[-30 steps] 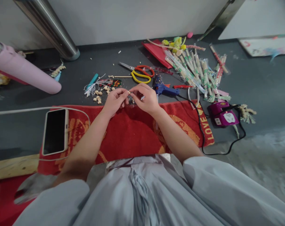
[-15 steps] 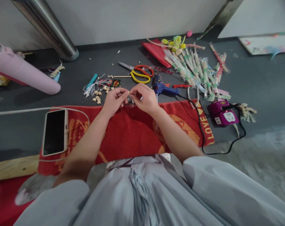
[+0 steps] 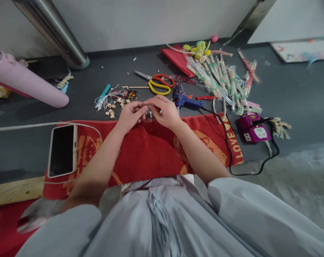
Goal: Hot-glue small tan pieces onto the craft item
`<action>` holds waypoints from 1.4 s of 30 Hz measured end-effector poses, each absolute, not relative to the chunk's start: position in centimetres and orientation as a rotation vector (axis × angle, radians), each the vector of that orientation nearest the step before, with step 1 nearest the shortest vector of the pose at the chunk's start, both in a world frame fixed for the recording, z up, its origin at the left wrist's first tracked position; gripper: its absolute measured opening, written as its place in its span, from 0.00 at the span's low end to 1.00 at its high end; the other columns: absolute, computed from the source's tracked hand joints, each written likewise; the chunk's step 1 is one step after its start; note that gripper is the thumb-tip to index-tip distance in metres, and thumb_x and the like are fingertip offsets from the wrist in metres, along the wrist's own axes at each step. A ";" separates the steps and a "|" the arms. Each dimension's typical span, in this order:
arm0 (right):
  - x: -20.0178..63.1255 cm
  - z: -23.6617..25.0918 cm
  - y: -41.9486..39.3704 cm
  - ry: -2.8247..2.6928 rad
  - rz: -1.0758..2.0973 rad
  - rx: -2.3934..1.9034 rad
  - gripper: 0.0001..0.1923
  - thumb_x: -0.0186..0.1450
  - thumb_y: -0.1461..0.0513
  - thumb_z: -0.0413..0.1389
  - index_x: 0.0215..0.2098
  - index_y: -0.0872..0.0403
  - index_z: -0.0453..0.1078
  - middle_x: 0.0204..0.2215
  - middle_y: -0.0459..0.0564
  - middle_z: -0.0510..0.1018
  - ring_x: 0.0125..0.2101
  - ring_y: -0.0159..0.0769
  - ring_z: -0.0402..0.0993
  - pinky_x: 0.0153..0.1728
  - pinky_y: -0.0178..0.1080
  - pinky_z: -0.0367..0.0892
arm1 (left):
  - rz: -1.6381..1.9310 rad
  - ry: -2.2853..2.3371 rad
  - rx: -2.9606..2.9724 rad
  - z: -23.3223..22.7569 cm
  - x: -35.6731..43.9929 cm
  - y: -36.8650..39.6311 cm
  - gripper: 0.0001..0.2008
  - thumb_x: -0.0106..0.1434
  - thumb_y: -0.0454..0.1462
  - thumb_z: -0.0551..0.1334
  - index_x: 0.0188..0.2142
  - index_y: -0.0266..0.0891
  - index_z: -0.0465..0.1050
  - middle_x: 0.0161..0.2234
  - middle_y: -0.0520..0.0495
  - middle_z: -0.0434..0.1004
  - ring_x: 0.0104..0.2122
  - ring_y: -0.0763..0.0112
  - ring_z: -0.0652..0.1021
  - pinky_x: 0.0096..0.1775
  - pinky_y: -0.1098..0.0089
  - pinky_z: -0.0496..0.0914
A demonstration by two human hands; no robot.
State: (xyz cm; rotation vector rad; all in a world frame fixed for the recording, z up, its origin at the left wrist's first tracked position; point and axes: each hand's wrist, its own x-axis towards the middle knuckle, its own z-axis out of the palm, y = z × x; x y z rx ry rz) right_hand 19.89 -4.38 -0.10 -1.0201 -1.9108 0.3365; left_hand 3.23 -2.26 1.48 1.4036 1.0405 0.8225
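Over the far edge of the red towel (image 3: 145,153), my left hand (image 3: 131,116) and my right hand (image 3: 165,112) meet with fingertips together. Both are closed in a pinch; what lies between the fingers is too small or hidden to name. Below the fingers, a small clear, shiny piece (image 3: 149,116) shows between the hands. Little pale wooden pieces (image 3: 110,110) lie left of my left hand, beside a bundle of white strings (image 3: 104,101). A blue glue gun (image 3: 188,102) rests just right of my right hand. Scissors (image 3: 159,84) with red and yellow handles lie beyond the hands.
A phone (image 3: 62,150) lies on the towel's left, with a white cable near it. At left is a pink tumbler (image 3: 30,80). Wrapped sticks (image 3: 218,78) are piled at back right. A purple power adapter (image 3: 254,129) sits right, its black cord (image 3: 228,153) looping over the towel edge.
My right fingers have shifted slightly left, over the left fingertips. The small pale bit seen between the fingertips earlier is now covered.
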 end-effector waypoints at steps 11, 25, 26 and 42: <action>20.4 0.1 -4.2 -2.031 0.221 -1.084 0.09 0.68 0.63 0.48 0.37 0.55 0.69 0.34 0.51 0.75 0.34 0.33 0.71 0.35 0.36 0.65 | 0.797 1.047 1.496 1.3 3.1 -2.2 0.09 0.57 0.42 0.64 0.30 0.39 0.69 0.17 0.56 0.69 0.13 0.81 0.65 0.17 0.78 0.59; 20.8 0.4 -4.4 -2.142 0.111 -1.042 0.08 0.67 0.64 0.47 0.33 0.54 0.67 0.31 0.50 0.74 0.32 0.33 0.69 0.33 0.37 0.64 | 0.755 1.023 1.541 1.3 3.1 -2.2 0.12 0.54 0.45 0.65 0.28 0.39 0.70 0.17 0.55 0.68 0.16 0.79 0.68 0.20 0.76 0.63; 20.8 0.4 -4.5 -2.143 0.098 -1.046 0.08 0.66 0.64 0.47 0.33 0.54 0.67 0.31 0.50 0.74 0.32 0.33 0.69 0.33 0.36 0.64 | 0.754 1.022 1.540 1.3 3.1 -2.3 0.11 0.54 0.44 0.65 0.28 0.39 0.70 0.17 0.55 0.68 0.16 0.79 0.68 0.20 0.76 0.62; 20.8 0.2 -4.1 -1.920 0.013 -1.290 0.14 0.70 0.57 0.44 0.31 0.54 0.65 0.23 0.47 0.71 0.25 0.32 0.64 0.29 0.36 0.56 | 1.174 1.032 1.152 0.8 2.8 -1.1 0.12 0.63 0.48 0.53 0.28 0.44 0.58 0.14 0.57 0.62 0.11 0.78 0.58 0.14 0.74 0.52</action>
